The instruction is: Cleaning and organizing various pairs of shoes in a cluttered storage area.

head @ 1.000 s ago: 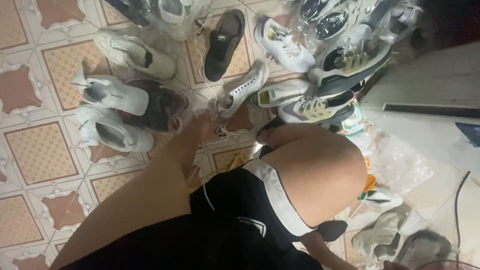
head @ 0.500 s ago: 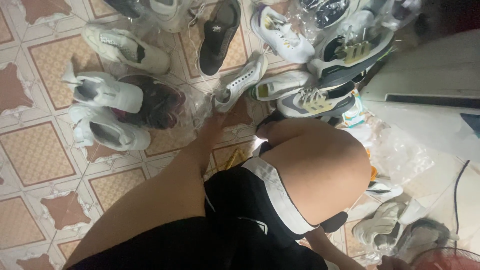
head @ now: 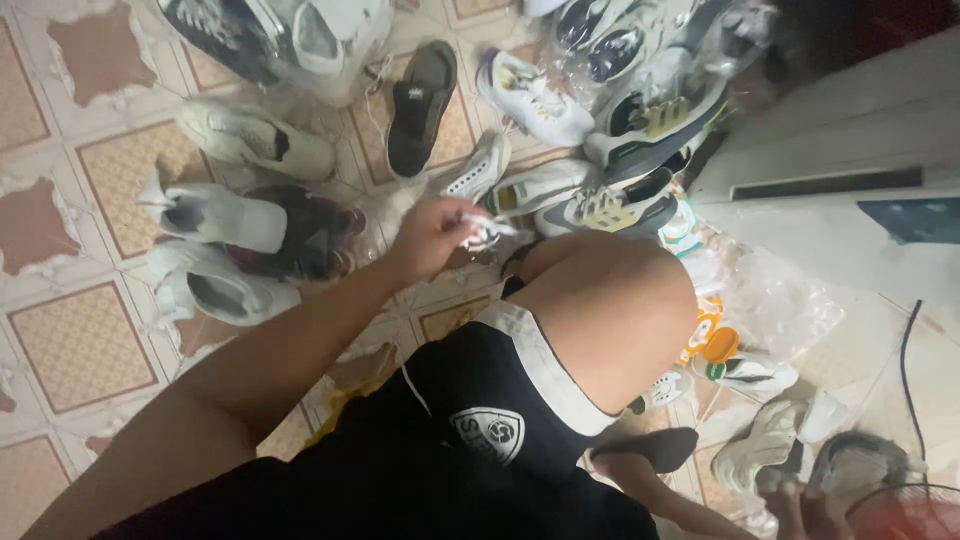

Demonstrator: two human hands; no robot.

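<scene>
The left hand (head: 432,235) is pinching the white laces (head: 490,228) of a white sneaker (head: 478,170) lying on the tiled floor (head: 85,345) among scattered shoes, fingers closing on them for purchase, while the right hand (head: 800,500) is barely showing, its grip unclear.

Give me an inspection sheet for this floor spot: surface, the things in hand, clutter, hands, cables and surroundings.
Surface: patterned tile floor, worn and patchy in places.
Things in hand: a white shoelace pinched by the left hand, beside a white sneaker lying on the tiles.
Clutter: white high-top shoes, a black shoe, grey-and-yellow sneakers, more pairs in clear plastic bags.
Hands: left hand reaches forward over the shoes with fingers closed on the lace; right hand not in view.
Cables: a thin black cable runs down at right.
Surroundings: a white appliance body at right; a fan grille at the bottom corner.
</scene>
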